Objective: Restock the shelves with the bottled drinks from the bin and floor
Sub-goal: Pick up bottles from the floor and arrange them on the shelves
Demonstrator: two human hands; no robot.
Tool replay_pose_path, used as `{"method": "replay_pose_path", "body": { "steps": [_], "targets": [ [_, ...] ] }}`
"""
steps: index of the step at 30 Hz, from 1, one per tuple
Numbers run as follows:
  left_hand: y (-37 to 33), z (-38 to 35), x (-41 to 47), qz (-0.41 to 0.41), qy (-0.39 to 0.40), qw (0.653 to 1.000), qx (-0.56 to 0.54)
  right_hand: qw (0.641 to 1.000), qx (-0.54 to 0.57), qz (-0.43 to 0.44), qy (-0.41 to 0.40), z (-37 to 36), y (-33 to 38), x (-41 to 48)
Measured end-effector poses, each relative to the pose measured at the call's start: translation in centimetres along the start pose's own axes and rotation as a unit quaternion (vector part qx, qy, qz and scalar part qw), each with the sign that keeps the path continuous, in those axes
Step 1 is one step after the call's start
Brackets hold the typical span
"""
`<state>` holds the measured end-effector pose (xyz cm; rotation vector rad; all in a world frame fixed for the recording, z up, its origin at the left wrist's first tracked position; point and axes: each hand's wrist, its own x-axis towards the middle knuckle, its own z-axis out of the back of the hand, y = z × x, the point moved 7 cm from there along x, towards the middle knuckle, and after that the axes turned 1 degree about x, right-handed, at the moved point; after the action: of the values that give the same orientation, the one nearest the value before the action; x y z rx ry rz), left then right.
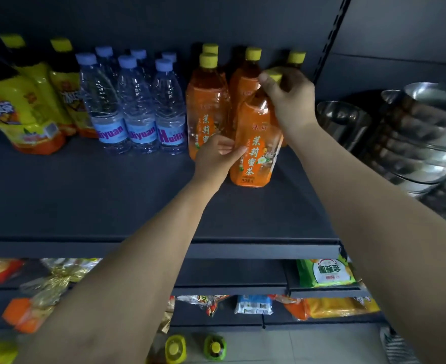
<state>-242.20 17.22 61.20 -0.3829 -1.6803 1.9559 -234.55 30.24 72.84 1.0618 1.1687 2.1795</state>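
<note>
Tea bottle [253,143] stood on shelf [85,200], leaning slightly, held by both hands. Bowl stack [413,143] right of grip. Yellow bottles [27,101] far left of it; water bottles [135,106] nearer left. Other tea bottles [208,101] just behind grip. Floor bottles [174,348] well below grip. Right hand [287,98] curled round cap and neck; left hand [216,156] clasped label, thumb on front.

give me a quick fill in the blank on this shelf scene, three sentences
1. The right hand grips the orange tea bottle by its ____ cap, while the left hand holds its labelled body.
2. The water bottles left of it have ____ caps.
3. Their front row holds ____ bottles.
Missing words: yellow; blue; three.
</note>
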Motion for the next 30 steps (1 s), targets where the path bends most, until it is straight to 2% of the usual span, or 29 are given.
{"method": "replay_pose_path", "body": {
  "steps": [5,11,15,21,30],
  "targets": [
    [1.0,0.0,0.0,0.024,-0.001,0.999,-0.044,0.999,-0.041,0.012,0.022,-0.4,-0.9,-0.1],
    [0.3,-0.2,-0.4,0.051,0.023,0.997,-0.044,0.997,0.021,-0.061,0.046,-0.7,-2.6,-2.1],
    [0.1,-0.2,-0.4,0.07,0.029,0.997,-0.03,0.994,-0.002,-0.096,0.052,-0.8,-4.3,-4.1],
    [0.5,-0.2,-0.7,0.094,0.028,0.994,-0.053,0.984,0.035,-0.157,0.08,-0.4,-8.6,-7.5],
    [1.0,0.1,0.3,0.075,0.026,0.997,-0.02,0.988,-0.036,-0.138,0.054,-1.2,-9.5,-6.8]
  ]
}}
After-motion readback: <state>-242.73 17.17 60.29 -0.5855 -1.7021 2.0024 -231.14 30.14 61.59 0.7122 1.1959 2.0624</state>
